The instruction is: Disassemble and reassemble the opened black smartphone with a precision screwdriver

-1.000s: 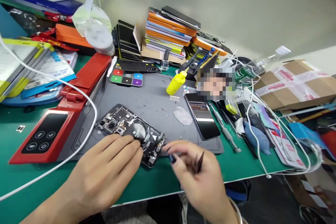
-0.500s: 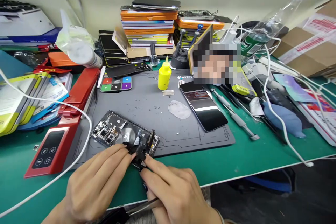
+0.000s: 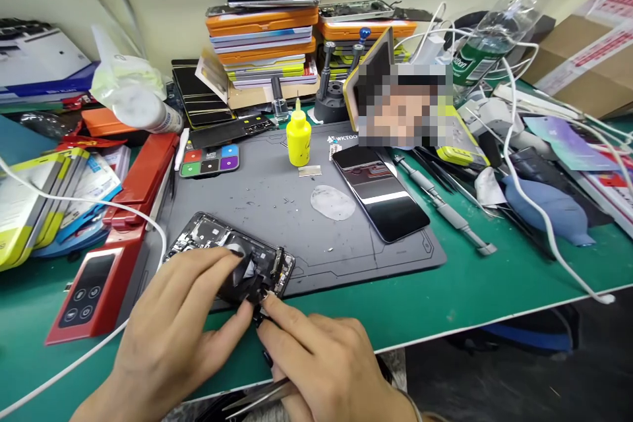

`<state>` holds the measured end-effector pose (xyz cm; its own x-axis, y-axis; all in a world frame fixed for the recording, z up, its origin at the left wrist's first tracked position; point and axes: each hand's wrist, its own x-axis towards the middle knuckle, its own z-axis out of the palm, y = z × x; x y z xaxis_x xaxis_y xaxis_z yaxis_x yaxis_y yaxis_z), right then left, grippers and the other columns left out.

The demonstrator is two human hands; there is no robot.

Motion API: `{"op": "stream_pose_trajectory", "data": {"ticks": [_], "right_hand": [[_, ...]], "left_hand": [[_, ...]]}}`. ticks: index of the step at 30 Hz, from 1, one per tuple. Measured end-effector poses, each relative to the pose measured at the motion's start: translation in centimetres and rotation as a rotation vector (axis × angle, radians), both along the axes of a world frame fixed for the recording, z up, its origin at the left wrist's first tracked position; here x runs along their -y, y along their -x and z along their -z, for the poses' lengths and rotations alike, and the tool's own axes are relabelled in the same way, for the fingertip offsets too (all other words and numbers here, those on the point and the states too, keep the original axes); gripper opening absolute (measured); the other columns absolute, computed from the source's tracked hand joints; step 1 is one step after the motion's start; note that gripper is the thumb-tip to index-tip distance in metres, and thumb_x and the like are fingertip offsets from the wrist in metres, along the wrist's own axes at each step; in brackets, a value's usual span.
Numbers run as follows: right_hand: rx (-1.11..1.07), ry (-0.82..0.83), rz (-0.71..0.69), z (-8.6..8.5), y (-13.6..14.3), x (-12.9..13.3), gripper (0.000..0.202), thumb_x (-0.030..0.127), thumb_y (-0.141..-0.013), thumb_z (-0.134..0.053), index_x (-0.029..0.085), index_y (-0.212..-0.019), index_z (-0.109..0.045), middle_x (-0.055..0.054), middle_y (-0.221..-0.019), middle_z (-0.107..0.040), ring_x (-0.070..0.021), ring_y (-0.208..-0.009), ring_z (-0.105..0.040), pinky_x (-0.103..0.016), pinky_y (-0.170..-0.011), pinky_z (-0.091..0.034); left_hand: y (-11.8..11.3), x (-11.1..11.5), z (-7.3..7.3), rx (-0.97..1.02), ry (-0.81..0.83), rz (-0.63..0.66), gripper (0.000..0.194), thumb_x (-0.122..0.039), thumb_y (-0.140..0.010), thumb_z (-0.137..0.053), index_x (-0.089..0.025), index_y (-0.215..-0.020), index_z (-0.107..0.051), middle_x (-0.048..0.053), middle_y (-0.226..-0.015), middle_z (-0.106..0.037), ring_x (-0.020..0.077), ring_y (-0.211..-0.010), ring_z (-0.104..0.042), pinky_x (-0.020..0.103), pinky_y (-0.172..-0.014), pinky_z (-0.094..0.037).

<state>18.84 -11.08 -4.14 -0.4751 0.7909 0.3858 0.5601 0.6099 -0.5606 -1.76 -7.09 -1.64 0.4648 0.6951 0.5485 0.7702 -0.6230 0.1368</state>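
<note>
An opened smartphone [image 3: 210, 229] with its cameras and inner parts bare lies tilted on the grey mat, near the mat's front edge. Over its middle arches my left hand [image 3: 180, 310], fingertips on the phone and thumb at its lower edge. My right hand [image 3: 329, 349] is closed, its fingertips at the phone's lower right end beside a small black part [image 3: 256, 290]. Metal tweezers [image 3: 260, 397] stick out from under the right hand's curled fingers, pointing left. The hands cover the phone's lower part, so the exact contact there is hidden.
Another phone [image 3: 383, 194], screen up, lies on the mat [image 3: 267, 211]. Behind stands a yellow dropper bottle [image 3: 299, 140]. A red device [image 3: 91, 287] and a white cable [image 3: 143, 214] are at left; a screwdriver [image 3: 448, 211] and blue air blower [image 3: 548, 211] at right.
My left thumb and fingers have spread apart, with the fingers higher over the phone. My right hand keeps its place at the phone's end. The view has shifted slightly.
</note>
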Motion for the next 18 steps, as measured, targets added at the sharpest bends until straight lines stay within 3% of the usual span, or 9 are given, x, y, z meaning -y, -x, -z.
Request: {"op": "stream_pose_trajectory", "data": {"ticks": [5,7,11,18], "right_hand": [[-0.028,-0.011,-0.002,0.4,0.0,0.1,0.035,0.017,-0.082,-0.047,0.016,-0.108,-0.070,-0.007,-0.132,-0.072,-0.0142,-0.059,-0.066,-0.027,-0.049,-0.055],[-0.028,-0.013,0.002,0.5,0.0,0.1,0.036,0.017,-0.082,-0.048,0.016,-0.109,-0.071,-0.007,-0.132,-0.072,-0.0145,-0.059,-0.065,-0.028,-0.049,-0.054],[-0.015,-0.040,0.010,0.5,-0.1,0.1,0.035,0.018,-0.082,-0.048,0.016,-0.109,-0.071,-0.006,-0.134,-0.071,-0.0151,-0.057,-0.063,-0.029,-0.047,-0.053],[-0.017,-0.048,0.039,0.7,0.0,0.3,0.033,0.019,-0.082,-0.048,0.017,-0.106,-0.071,-0.004,-0.135,-0.071,-0.0141,-0.054,-0.060,-0.028,-0.044,-0.049]], "left_hand": [[-0.1,-0.6,-0.6,-0.097,0.219,0.051,0.049,-0.006,-0.094,-0.047,-0.015,-0.142,-0.046,0.014,-0.139,-0.057,0.0259,-0.129,-0.052,0.040,-0.106,-0.044],[-0.1,-0.8,-0.9,-0.087,0.308,0.061,0.055,-0.007,-0.094,-0.043,-0.018,-0.148,-0.039,0.011,-0.138,-0.059,0.0251,-0.131,-0.051,0.042,-0.108,-0.042],[0.1,-1.2,-2.2,-0.081,0.372,0.028,0.047,-0.014,-0.091,-0.045,-0.018,-0.139,-0.046,0.009,-0.117,-0.066,0.0253,-0.116,-0.056,0.043,-0.100,-0.042],[0.8,-2.5,-4.5,-0.291,0.369,0.154,0.029,-0.017,-0.089,-0.046,-0.023,-0.116,-0.057,0.006,-0.113,-0.064,0.0255,-0.114,-0.051,0.043,-0.096,-0.037]]}}
